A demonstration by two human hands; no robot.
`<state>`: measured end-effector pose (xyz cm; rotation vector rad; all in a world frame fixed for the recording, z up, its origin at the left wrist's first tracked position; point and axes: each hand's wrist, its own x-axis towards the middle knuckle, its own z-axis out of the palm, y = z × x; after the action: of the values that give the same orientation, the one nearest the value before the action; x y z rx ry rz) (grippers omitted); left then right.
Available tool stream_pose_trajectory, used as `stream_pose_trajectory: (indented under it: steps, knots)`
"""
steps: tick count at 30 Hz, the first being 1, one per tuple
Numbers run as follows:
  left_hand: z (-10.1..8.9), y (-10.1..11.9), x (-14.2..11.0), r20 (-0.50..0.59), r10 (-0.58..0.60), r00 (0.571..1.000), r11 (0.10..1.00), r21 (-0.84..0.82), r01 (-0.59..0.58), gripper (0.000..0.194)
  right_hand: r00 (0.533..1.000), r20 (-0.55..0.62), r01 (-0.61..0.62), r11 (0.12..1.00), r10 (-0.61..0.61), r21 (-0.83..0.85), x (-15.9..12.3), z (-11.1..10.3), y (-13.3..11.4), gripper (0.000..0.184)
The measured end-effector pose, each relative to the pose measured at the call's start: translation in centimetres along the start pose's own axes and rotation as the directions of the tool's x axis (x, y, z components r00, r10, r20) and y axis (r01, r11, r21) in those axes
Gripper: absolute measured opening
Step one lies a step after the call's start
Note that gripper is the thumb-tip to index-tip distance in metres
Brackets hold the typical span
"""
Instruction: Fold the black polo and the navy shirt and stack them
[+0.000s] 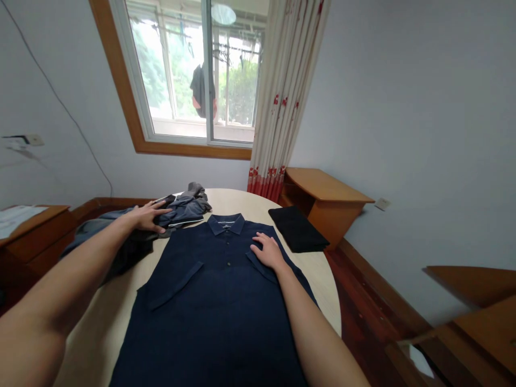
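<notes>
A dark navy polo shirt (228, 322) lies spread front up, its collar at the far end and both short sleeves folded inward over the body. My right hand (268, 250) rests flat on the shirt near the shoulder and sleeve on the right, fingers spread. Over to the left, my left hand (151, 216) is at a heap of crumpled clothes (189, 207) in grey, blue and black. Its fingers are stretched apart, and I cannot tell how firmly they touch the heap.
The round pale table (330, 290) carries everything. A folded black garment (298, 228) lies near its right edge. Beyond stands a wooden desk (330, 188) beside the curtain (288, 91) and window. Another wooden cabinet (36, 236) is at left, and wooden furniture (479, 322) at lower right.
</notes>
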<state>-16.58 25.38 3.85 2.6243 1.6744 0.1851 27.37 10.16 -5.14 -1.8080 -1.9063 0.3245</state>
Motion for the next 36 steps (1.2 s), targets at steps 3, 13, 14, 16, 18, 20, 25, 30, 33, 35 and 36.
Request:
stream_pose_trajectory:
  steps: [3, 13, 14, 16, 18, 20, 25, 30, 33, 35, 36]
  knots:
    - [2.2, -1.1, -1.2, -0.134, -0.036, 0.99, 0.999, -0.029, 0.032, 0.081, 1.0, -0.003, -0.002, 1.0, 0.002, -0.003, 0.0, 0.0, 0.0, 0.036]
    - [2.2, 0.4, -2.2, 0.006, -0.413, 0.911, 0.905, -0.11, 0.411, 0.096, 1.0, 0.017, -0.01, 1.0, 0.01, 0.002, 0.0, 0.0, 0.1, 0.038]
    - [2.3, 0.6, -2.8, -0.005, -0.418, 0.908, 0.902, -0.123, 0.414, 0.095, 1.0, 0.018, -0.011, 1.0, 0.011, 0.001, 0.1, 0.0, 0.1, 0.038]
    - [2.5, 1.0, -4.2, -0.017, -0.427, 0.904, 0.899, -0.114, 0.423, 0.094, 1.0, 0.017, -0.014, 1.0, 0.014, 0.003, 0.1, 0.0, 0.0, 0.039]
    - [2.4, 1.6, -5.3, -0.009, -0.447, 0.894, 0.893, -0.058, 0.446, 0.095, 1.0, 0.019, -0.023, 1.0, 0.023, 0.005, 0.0, -0.1, -0.2, 0.038]
    - [2.2, 2.3, -5.9, 0.013, -0.483, 0.875, 0.875, 0.008, 0.483, 0.095, 0.999, 0.024, -0.043, 0.999, 0.043, 0.001, -0.1, -0.1, -0.4, 0.038]
    - [1.7, 4.3, -6.2, 0.017, -0.605, 0.796, 0.793, 0.101, 0.601, 0.084, 0.995, 0.04, -0.087, 0.996, 0.088, -0.017, -0.2, -0.2, -0.7, 0.04]
    - [1.2, 4.5, -6.5, 0.043, -0.64, 0.767, 0.762, 0.165, 0.626, 0.081, 0.99, 0.065, -0.118, 0.991, 0.122, -0.057, -0.3, -0.4, -1.1, 0.044]
    - [0.7, 5.2, -6.7, 0.037, -0.634, 0.772, 0.766, 0.172, 0.62, 0.083, 0.983, 0.083, -0.157, 0.981, 0.167, -0.114, -0.4, -0.5, -1.4, 0.049]
    - [0.8, 7.0, -6.9, -0.085, -0.57, 0.817, 0.793, 0.203, 0.574, 0.079, 0.977, 0.105, -0.166, 0.973, 0.184, -0.16, -0.4, -0.4, -1.6, 0.054]
    - [1.1, 8.3, -7.1, -0.159, -0.498, 0.852, 0.821, 0.228, 0.523, 0.075, 0.975, 0.119, -0.166, 0.969, 0.19, -0.182, -0.4, -0.3, -1.6, 0.055]
